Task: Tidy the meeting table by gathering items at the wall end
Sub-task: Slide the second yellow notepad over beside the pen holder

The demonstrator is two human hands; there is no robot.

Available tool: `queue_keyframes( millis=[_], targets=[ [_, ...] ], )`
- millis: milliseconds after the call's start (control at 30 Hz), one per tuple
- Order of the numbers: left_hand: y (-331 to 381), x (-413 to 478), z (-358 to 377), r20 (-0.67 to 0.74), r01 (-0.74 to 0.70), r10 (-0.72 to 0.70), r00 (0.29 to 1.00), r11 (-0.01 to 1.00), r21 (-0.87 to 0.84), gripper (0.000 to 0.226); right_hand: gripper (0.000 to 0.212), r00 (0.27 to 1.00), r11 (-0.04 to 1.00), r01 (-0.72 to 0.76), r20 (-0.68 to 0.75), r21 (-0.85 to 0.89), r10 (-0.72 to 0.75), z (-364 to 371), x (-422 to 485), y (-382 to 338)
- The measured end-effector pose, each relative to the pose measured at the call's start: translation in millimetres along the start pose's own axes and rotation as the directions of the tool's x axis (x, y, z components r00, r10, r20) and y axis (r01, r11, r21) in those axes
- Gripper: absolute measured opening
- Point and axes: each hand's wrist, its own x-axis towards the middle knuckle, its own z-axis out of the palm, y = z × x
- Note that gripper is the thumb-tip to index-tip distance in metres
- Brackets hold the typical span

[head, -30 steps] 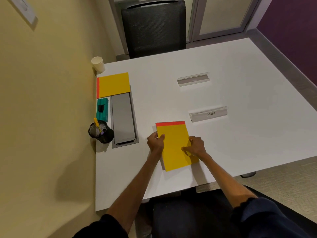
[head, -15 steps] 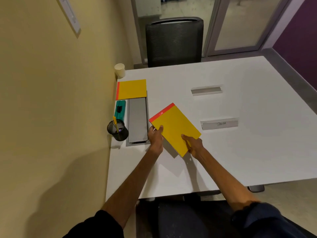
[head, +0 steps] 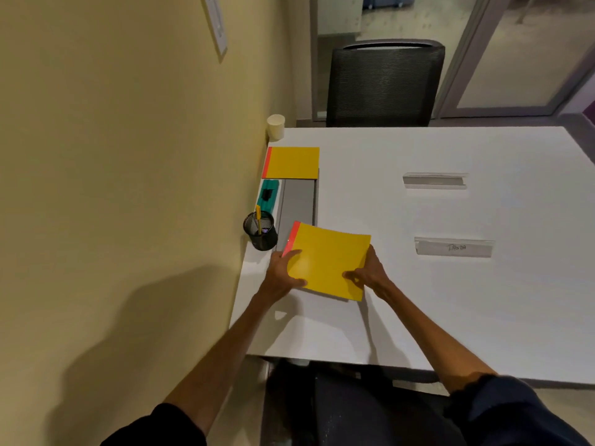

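Swung round and carried wallward since the earlier frames: yellow notepad (head: pixel 328 262), first lying square on the surface (head: pixel 418 300), then lifted corner-up, now with its red binding edge turned toward the wall (head: pixel 128 156). Held between both hands. Left hand (head: pixel 283 275) gripping the near-left edge, digits curled over onto the yellow cover. Right hand (head: pixel 370 275) clamped on the right edge, thumb on the cover close to the near-right corner. Cover slightly bowed, far-left corner overlapping the grey cable hatch (head: pixel 297 204). Resting on the surface or just above it — cannot tell.

Just beyond the left hand, on its wall side: black mesh pen cup (head: pixel 260 235) with a yellow pen upright inside. Farther out from that hand, along the wall: teal eraser (head: pixel 269 197) beside the hatch. After it a second yellow notepad (head: pixel 294 162), flat, red edge at the wall, near edge lapping the hatch's far end. Last, a pale paper cup (head: pixel 276 126) at the surface's far corner.

Off to the right of the right hand, well apart: clear name holder (head: pixel 454 247) with a handwritten card, too blurred to read for certain. Another clear holder (head: pixel 434 181) beyond it, farther from the hand. Past the surface's far edge, a black mesh-backed chair (head: pixel 384 83).
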Motion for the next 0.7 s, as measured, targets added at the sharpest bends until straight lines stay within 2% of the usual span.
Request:
queue_keyframes(
  millis=[67, 200, 367, 500, 600, 700],
  targets=[
    [-10, -5, 2, 0.055, -0.006, -0.002, 0.998, 0.988, 0.154, 0.084, 0.112, 1.000, 0.995, 0.011, -0.006, -0.095, -0.012, 13, -8, 2],
    [-34, -19, 8, 0.138, 0.012, -0.078, 0.987, 0.903, 0.429, 0.091, 0.120, 0.998, 0.956, 0.019, 0.068, -0.291, 0.001, 39, -11, 11],
    [-72, -36, 11, 0.172, 0.050, -0.162, 0.972, 0.852, 0.521, 0.094, 0.129, 0.990, 0.913, 0.023, 0.135, -0.407, 0.035, 69, -12, 24],
    [-89, -43, 10, 0.162, 0.086, -0.190, 0.968, 0.862, 0.499, 0.094, 0.135, 0.982, 0.863, 0.086, 0.190, -0.497, 0.011, 92, -16, 29],
    [-92, -44, 13, 0.170, 0.095, -0.195, 0.966, 0.878, 0.469, 0.093, 0.139, 0.982, 0.837, 0.107, 0.187, -0.537, -0.006, 103, -16, 31],
    [-94, -44, 19, 0.193, 0.050, -0.193, 0.962, 0.822, 0.568, 0.090, 0.140, 0.986, 0.811, 0.120, 0.167, -0.572, -0.028, 107, -17, 36]
  ],
)
